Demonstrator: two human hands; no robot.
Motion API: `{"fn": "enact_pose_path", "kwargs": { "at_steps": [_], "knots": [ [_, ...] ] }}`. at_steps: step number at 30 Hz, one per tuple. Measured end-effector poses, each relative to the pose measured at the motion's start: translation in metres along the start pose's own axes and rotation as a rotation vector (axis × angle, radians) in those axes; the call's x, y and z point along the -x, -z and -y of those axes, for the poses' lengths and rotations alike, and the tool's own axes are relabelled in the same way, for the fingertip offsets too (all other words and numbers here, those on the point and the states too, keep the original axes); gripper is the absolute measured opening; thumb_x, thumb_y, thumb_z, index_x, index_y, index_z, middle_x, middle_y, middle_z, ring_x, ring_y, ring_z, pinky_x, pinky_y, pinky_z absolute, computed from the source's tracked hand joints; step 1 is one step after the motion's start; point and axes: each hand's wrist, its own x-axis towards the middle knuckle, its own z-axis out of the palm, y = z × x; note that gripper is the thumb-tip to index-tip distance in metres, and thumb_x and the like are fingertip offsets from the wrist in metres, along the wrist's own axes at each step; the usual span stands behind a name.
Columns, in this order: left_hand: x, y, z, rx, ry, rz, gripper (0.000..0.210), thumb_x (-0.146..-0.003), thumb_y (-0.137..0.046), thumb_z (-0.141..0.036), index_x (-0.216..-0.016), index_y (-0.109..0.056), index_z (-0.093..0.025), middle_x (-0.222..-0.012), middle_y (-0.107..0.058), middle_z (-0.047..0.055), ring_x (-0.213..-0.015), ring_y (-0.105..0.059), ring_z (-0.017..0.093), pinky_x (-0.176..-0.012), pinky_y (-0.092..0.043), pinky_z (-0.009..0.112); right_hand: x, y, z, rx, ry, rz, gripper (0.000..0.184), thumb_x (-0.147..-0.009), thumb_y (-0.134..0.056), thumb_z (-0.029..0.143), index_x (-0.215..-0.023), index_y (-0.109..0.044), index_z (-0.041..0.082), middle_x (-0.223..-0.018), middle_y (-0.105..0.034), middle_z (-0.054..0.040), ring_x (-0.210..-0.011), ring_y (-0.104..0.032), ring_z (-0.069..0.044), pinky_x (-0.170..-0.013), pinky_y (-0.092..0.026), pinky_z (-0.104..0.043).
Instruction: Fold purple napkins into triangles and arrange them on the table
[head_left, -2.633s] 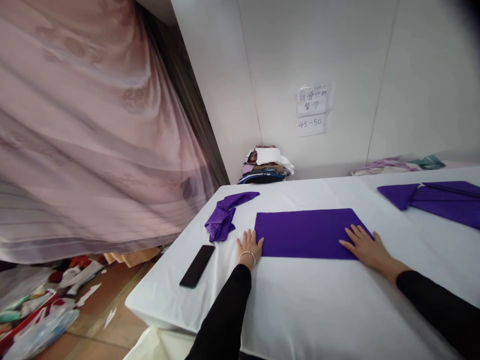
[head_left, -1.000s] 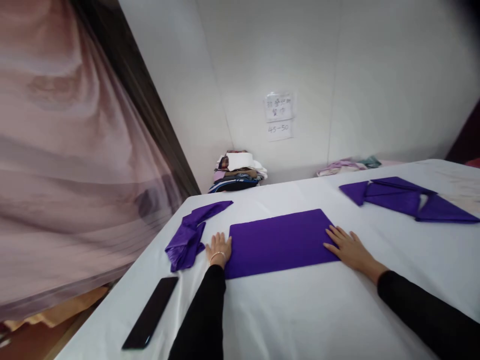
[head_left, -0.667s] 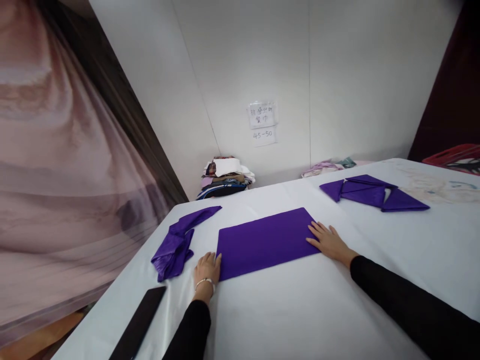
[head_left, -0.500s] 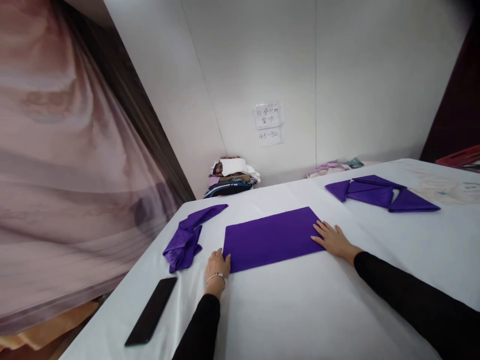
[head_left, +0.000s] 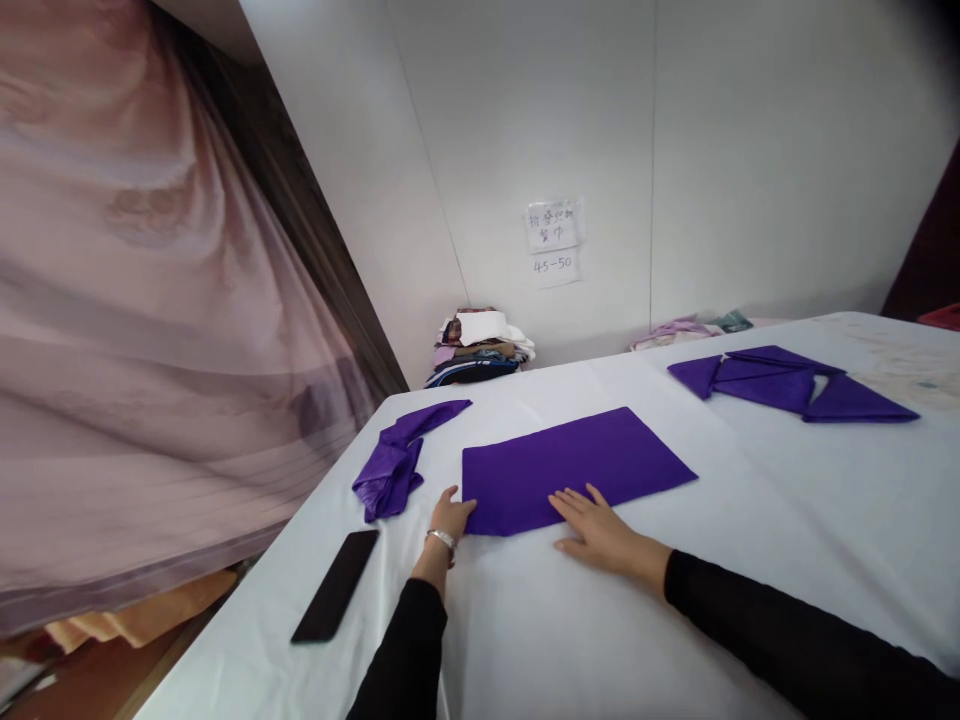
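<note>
A purple cloth napkin [head_left: 562, 465] lies folded into a flat rectangle on the white-covered table [head_left: 570, 640]. At its near left corner is my left hand [head_left: 450, 515], a bracelet on the wrist; the thumb touches the cloth's edge and stands apart from the fingers. My right hand [head_left: 600, 532] rests open across the napkin's near edge, fingertips on the cloth and thumb on the table. To the left lies a crumpled, partly folded purple cloth [head_left: 390, 468]. Several folded purple pieces [head_left: 780, 382] sit at the far right.
A black phone-like slab [head_left: 336, 588] lies left of my left arm. Behind the table are a stack of folded clothes [head_left: 480, 348] and more fabric [head_left: 679, 332]. Paper signs [head_left: 553, 240] hang on the wall. A pink curtain [head_left: 150, 350] hangs at the left.
My right hand has moved from the napkin's right edge leftward to the middle of its near edge. My left hand stays at the near left corner, its thumb now spread. The view has shifted slightly.
</note>
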Motion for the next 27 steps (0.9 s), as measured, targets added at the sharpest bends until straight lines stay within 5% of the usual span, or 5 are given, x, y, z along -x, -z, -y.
{"fn": "enact_pose_path", "kwargs": {
  "at_steps": [8,12,19,23,27],
  "knots": [
    [0.078,0.009,0.007,0.46,0.043,0.242,0.09,-0.068,-0.066,-0.035,-0.139,-0.015,-0.017,-0.046,-0.049,-0.011,-0.036,-0.047,0.01,-0.036,-0.037,0.019,0.002,-0.034,0.066,-0.194,0.15,0.028,0.091,-0.074,-0.059,0.045,-0.144,-0.006,0.021,-0.148,-0.02,-0.0086,-0.134,-0.018,-0.026,-0.108,-0.01,-0.05],
    [0.119,0.009,0.003,0.518,-0.048,0.259,0.091,-0.066,-0.065,-0.033,-0.14,-0.015,-0.015,-0.045,-0.04,-0.013,-0.037,-0.04,0.008,-0.036,-0.035,0.019,0.009,-0.048,0.082,-0.264,0.16,-0.06,0.088,-0.074,-0.059,0.037,-0.144,-0.007,0.02,-0.146,-0.026,-0.0104,-0.132,-0.025,-0.025,-0.108,-0.016,-0.049],
    [0.145,0.011,-0.013,0.535,-0.188,0.249,0.081,-0.073,-0.059,-0.039,-0.14,-0.019,-0.019,-0.049,-0.04,-0.011,-0.045,-0.044,0.01,-0.046,-0.042,0.023,0.02,-0.042,0.089,-0.583,0.217,-0.192,0.054,-0.078,-0.043,0.012,-0.13,-0.044,0.024,-0.125,-0.055,-0.0058,-0.113,-0.051,-0.021,-0.101,-0.032,-0.046],
    [0.146,0.013,-0.022,0.617,-0.301,0.186,0.072,-0.08,-0.054,-0.04,-0.139,-0.018,-0.018,-0.057,-0.053,-0.006,-0.055,-0.053,0.013,-0.055,-0.046,0.026,0.018,-0.025,0.087,-0.997,0.005,-0.239,0.035,-0.083,-0.05,0.026,-0.117,-0.058,0.024,-0.116,-0.062,-0.0042,-0.107,-0.055,-0.023,-0.097,-0.038,-0.043],
    [0.145,0.007,-0.025,0.617,-0.408,0.106,0.059,-0.084,-0.05,-0.039,-0.136,-0.027,-0.021,-0.061,-0.055,-0.005,-0.06,-0.055,0.013,-0.062,-0.047,0.028,0.008,0.008,0.06,-1.356,-0.316,-0.384,0.036,-0.077,-0.06,0.044,-0.105,-0.065,0.02,-0.106,-0.067,-0.0067,-0.103,-0.058,-0.027,-0.092,-0.041,-0.044]
  ]
}}
